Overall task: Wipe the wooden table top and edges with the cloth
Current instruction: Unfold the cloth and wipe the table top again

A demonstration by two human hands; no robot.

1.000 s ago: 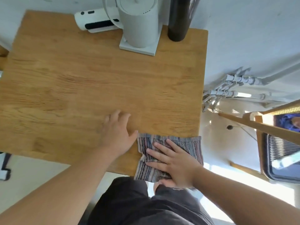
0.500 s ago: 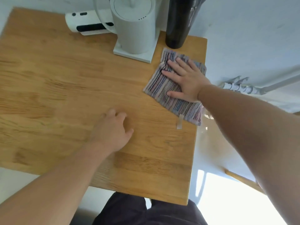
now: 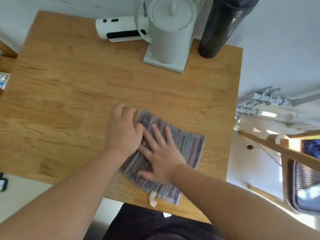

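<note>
The striped cloth (image 3: 174, 153), a soft woven rectangle in muted purple, grey and pink with a small pale tag at its near corner, lies flat on the table (image 3: 69, 94) close to the near edge and toward the right edge. The right hand (image 3: 161, 158) presses on it palm down, fingers spread and gripping nothing. The left hand (image 3: 123, 129) rests at the cloth's left edge with its fingers curled under; whether they pinch the fabric I cannot tell. The table is smooth golden wood with visible grain. Along the far edge stand a matte white kettle (image 3: 170, 30) on a square base, a white cylinder (image 3: 119, 29) lying down, and a glossy dark bottle (image 3: 220, 26).
</note>
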